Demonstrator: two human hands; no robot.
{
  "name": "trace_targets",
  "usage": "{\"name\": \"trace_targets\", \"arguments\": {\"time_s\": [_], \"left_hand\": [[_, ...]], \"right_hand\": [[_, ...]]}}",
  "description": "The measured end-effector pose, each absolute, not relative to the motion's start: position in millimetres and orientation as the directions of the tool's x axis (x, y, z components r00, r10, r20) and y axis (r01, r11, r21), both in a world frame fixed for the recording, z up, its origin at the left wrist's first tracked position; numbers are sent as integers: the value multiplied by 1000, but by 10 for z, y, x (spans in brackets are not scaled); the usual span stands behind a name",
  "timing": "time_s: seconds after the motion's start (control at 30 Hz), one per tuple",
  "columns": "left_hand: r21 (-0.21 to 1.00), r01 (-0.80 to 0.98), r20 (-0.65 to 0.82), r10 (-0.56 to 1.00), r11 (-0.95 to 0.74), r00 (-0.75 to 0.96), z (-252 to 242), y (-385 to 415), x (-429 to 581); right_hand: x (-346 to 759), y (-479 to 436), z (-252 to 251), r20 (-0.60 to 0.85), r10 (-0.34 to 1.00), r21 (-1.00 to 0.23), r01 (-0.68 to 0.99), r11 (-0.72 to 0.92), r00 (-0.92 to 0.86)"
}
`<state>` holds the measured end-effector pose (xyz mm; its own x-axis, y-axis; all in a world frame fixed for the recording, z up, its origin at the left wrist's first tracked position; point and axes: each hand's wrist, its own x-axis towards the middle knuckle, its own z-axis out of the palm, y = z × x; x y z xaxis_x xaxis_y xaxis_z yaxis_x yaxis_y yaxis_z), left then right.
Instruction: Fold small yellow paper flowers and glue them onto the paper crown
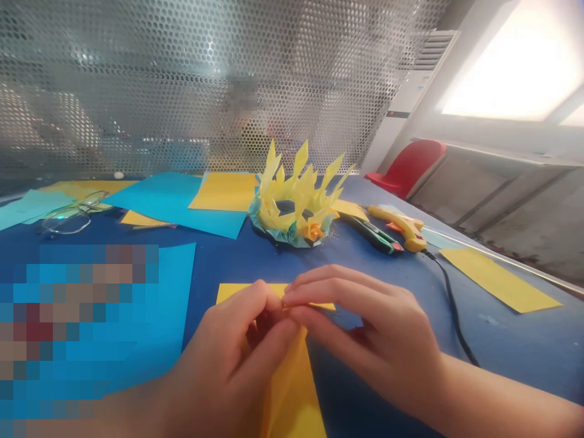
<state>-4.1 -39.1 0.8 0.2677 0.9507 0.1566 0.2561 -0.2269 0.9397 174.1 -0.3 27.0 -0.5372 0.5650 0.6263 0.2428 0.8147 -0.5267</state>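
Observation:
My left hand (249,340) and my right hand (369,322) meet at their fingertips near the lower middle. Both are closed in a pinch, and a sliver of yellow paper shows between the fingers; most of what they hold is hidden. Under the hands lies more yellow paper (296,395), one part reaching toward me and another edge showing beyond the knuckles. Just past the hands stands a paper crown (298,201) with pale yellow points, a light blue-green crumpled base and an orange paper rose (313,232) on its front.
Right of the crown lie a green-and-black cutter (376,234) and a yellow glue gun (406,228), its black cord (451,298) running toward me. Blue sheets (177,201), a yellow sheet (502,277) and glasses (68,219) lie around. A perforated metal panel (182,91) stands behind.

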Motion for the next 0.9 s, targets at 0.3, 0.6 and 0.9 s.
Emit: {"name": "trace_targets", "arguments": {"time_s": [0.3,0.6,0.9], "left_hand": [[918,309,166,950,-247,265,16,-408,-45],[832,360,285,883,-421,373,-25,-373,-74],[808,362,315,859,-466,403,-48,-372,-84]], "right_hand": [[1676,7,256,586,655,-633,235,738,-478],[1678,-8,252,593,645,-632,218,743,-481],[1696,-10,272,534,678,-688,207,696,-506]]}}
